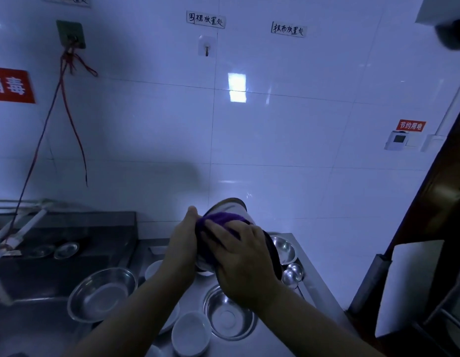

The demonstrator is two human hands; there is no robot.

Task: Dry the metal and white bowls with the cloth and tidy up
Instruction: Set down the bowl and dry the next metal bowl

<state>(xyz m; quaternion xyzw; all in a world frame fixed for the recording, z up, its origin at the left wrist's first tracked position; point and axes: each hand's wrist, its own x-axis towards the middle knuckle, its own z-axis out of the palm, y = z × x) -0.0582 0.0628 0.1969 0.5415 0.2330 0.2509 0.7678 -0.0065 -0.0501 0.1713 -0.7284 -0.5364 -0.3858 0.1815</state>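
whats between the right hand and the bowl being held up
In the head view, the purple cloth lies between the right hand and the lifted bowl; the left hand holds the bowl's other side.

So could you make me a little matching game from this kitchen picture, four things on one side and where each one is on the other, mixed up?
Things:
1. purple cloth
2. big metal bowl
3. small white bowl
4. red strings

Places:
A. hanging from a hook on the wall
B. on the counter nearest the camera
C. pressed against the lifted bowl by the right hand
D. at the sink's edge, left of the arms

Pairs: 1-C, 2-D, 3-B, 4-A
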